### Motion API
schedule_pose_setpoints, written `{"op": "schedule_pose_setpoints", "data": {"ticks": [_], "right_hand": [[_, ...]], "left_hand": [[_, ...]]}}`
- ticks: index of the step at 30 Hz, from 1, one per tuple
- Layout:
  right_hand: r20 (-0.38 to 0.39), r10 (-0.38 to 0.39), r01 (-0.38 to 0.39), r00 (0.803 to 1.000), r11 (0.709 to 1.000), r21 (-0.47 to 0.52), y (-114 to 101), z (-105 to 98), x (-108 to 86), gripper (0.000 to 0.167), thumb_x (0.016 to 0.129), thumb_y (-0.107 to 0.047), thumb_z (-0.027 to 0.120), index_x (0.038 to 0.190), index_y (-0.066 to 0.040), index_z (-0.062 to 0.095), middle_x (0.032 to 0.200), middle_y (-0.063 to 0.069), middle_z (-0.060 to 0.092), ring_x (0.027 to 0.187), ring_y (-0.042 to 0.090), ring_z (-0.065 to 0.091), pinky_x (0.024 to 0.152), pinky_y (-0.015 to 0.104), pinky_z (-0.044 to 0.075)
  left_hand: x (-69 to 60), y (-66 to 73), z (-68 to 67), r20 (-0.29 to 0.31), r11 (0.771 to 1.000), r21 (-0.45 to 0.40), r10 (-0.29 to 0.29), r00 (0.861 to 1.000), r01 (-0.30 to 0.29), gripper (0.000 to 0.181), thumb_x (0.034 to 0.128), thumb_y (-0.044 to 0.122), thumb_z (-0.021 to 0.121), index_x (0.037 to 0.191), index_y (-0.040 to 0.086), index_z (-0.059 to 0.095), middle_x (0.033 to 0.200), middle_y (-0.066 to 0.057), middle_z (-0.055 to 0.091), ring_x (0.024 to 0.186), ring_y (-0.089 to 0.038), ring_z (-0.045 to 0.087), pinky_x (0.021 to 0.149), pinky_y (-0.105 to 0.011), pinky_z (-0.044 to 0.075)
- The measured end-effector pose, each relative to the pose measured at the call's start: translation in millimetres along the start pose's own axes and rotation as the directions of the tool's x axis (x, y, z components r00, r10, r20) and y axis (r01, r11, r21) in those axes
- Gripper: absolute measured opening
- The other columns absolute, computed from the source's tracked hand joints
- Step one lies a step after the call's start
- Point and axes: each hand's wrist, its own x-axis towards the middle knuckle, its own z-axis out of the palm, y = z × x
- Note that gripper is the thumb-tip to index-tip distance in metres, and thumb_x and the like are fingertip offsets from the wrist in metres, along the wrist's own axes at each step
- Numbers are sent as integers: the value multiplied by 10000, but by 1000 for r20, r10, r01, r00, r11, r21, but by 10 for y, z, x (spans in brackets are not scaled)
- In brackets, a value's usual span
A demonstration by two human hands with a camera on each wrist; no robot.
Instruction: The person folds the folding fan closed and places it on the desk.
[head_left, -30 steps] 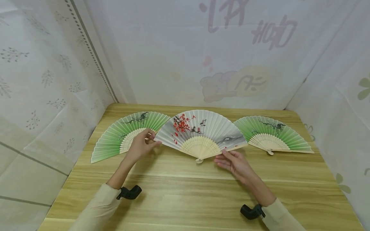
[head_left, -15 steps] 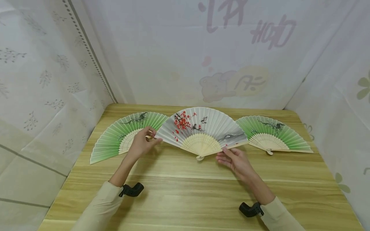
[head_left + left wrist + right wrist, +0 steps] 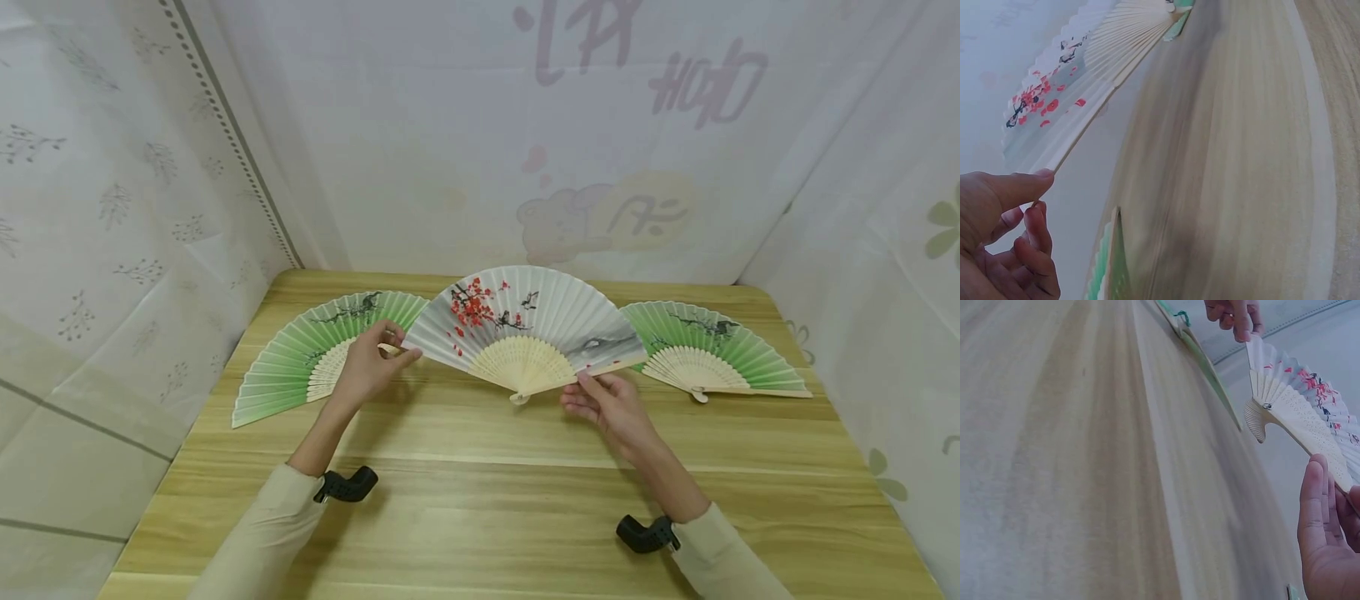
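Observation:
A spread folding fan (image 3: 525, 325), white and grey with red blossoms and small birds, is held up off the table between both hands. My left hand (image 3: 367, 367) pinches its left edge between thumb and fingers; the left wrist view shows the thumb (image 3: 1029, 181) on the outer rib. My right hand (image 3: 615, 412) grips the lower right rib, thumb in front and fingers behind. The pale slatted ribs meet at the pivot (image 3: 1266, 406), which hangs free above the wood. Behind the left hand lies a green fan (image 3: 277, 367), spread out and partly covered by the hand.
Another spread green fan (image 3: 705, 342) lies at the right, its left tip overlapped in view by the white fan. Both rest on the wooden table (image 3: 480, 517). Printed cloth (image 3: 420, 125) hangs behind and along the sides. Each wrist wears a black camera mount (image 3: 348, 484).
Over the last second the white fan has risen and moved slightly away, tilting more upright. Both hands keep their hold and have moved up a little with it. The green fans stay put.

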Motion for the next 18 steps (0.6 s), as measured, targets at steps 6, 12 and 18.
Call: {"op": "schedule_pose_setpoints", "data": {"ticks": [6, 12, 18], "right_hand": [[-6, -27, 27, 1000, 999, -43, -42, 11, 46, 271, 1058, -141, 582, 1090, 128, 592, 1026, 303, 673, 845, 236, 725, 826, 381, 578], [-2, -55, 55, 998, 994, -94, -44, 10, 72, 340, 1060, -150, 581, 1120, 184, 565, 1007, 300, 676, 834, 227, 726, 821, 391, 579], [3, -80, 80, 997, 988, -130, -38, 18, 85, 366, 1063, -150, 573, 1131, 209, 549, 1025, 351, 656, 831, 225, 728, 820, 403, 577]], "left_hand": [[48, 11, -1, -21, 1000, 1, 24, 999, -24, 313, 907, 154, 805, 1063, 15, 571, 1056, -201, 653, 842, -319, 630, 748, -414, 518], [67, 27, -5, -20, 999, -15, 37, 999, -37, 314, 911, 159, 803, 1070, 23, 568, 1068, -194, 646, 880, -322, 623, 749, -412, 514], [92, 32, -6, -17, 999, -25, 38, 999, -38, 313, 911, 151, 801, 1073, 28, 563, 1066, -194, 642, 815, -310, 625, 721, -403, 521]]}}
